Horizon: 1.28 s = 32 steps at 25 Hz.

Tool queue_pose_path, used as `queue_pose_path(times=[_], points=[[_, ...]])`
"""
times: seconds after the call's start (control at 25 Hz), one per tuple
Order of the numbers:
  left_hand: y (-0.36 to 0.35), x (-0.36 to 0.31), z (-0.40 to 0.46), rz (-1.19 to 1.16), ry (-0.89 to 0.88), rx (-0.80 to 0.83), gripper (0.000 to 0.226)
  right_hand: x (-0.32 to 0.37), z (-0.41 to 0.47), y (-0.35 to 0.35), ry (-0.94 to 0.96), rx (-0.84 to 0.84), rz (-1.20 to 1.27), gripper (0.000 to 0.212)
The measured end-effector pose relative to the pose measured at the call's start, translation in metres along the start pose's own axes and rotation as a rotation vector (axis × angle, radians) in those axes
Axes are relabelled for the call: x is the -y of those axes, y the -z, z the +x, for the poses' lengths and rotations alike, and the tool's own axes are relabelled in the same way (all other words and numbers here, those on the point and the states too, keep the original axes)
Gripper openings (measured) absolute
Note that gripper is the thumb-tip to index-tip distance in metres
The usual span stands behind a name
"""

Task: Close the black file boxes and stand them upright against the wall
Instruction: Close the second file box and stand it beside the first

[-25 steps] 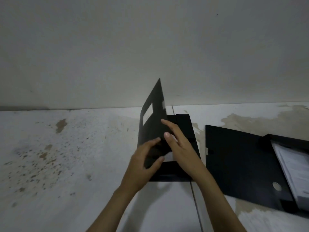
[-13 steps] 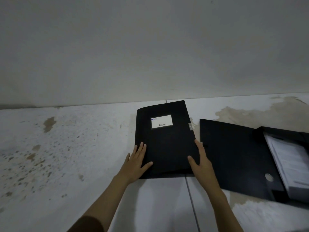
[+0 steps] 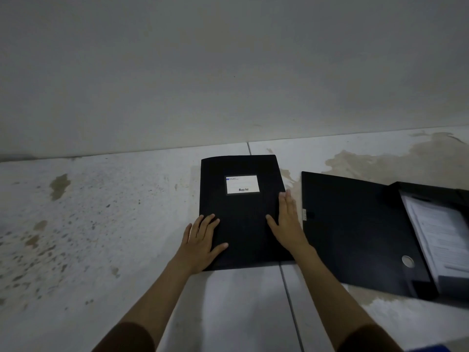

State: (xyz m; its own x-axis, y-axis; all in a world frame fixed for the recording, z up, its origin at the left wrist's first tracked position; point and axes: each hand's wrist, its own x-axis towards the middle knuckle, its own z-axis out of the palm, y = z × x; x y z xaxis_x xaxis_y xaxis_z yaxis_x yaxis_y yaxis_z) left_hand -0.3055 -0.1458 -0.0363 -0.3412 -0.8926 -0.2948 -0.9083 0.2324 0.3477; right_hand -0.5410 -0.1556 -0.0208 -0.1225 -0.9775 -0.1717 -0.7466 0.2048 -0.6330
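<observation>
Stained pale tiled floor (image 3: 106, 224) under a plain wall (image 3: 228, 72): first box closed, pressed flat.

Both grips lie spread and flat, clasping nothing: left hand (image 3: 201, 243) on the near-left corner, right hand (image 3: 288, 222) along the right edge of the closed black plastic file box with a white label (image 3: 241, 214). Just right of that grip, the second black file box (image 3: 355, 232) lies open, papers (image 3: 441, 229) showing. Next, likely: curl fingers under an edge and tip the closed box upright against the wall beyond the grips.

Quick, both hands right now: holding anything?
Left hand: open, flat on the closed file box, gripping nothing.
Right hand: open, flat along that box's right edge, gripping nothing.
</observation>
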Motion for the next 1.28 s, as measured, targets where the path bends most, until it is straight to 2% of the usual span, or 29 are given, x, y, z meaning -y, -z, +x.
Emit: queue_pose_path(times=[0.24, 0.44, 0.6, 0.76, 0.84, 0.92, 1.0, 1.16, 1.28], points=[[-0.011, 0.008, 0.001, -0.018, -0.023, -0.045, 0.072, -0.012, 0.022, -0.011, -0.023, 0.022, -0.251, 0.078], [-0.011, 0.004, -0.001, -0.187, -0.028, -0.105, 0.074, -0.005, 0.028, -0.001, -0.086, 0.116, -0.235, 0.079], [-0.008, -0.005, -0.01, -0.608, 0.119, -0.063, 0.078, 0.005, 0.018, 0.011, -0.137, 0.108, 0.065, 0.08], [0.008, 0.002, -0.021, -0.822, 0.121, -0.07, 0.078, 0.019, -0.005, 0.007, -0.266, -0.011, 0.414, 0.091], [0.015, 0.012, -0.035, -0.881, 0.122, -0.081, 0.075, 0.032, -0.014, 0.002, -0.317, -0.051, 0.502, 0.081], [0.024, 0.025, -0.052, -0.9, 0.12, -0.156, 0.075, 0.051, -0.019, -0.006, -0.296, -0.068, 0.532, 0.065], [0.037, 0.042, -0.072, -0.957, 0.137, -0.282, 0.08, 0.08, -0.024, -0.015, -0.208, -0.081, 0.596, 0.059], [0.091, 0.09, -0.117, -1.242, 0.316, -0.639, 0.084, 0.164, -0.027, -0.04, 0.038, -0.026, 0.693, 0.062], [0.136, 0.142, -0.161, -1.402, 0.386, -0.755, 0.068, 0.238, -0.038, -0.072, 0.213, 0.059, 0.723, 0.064]])
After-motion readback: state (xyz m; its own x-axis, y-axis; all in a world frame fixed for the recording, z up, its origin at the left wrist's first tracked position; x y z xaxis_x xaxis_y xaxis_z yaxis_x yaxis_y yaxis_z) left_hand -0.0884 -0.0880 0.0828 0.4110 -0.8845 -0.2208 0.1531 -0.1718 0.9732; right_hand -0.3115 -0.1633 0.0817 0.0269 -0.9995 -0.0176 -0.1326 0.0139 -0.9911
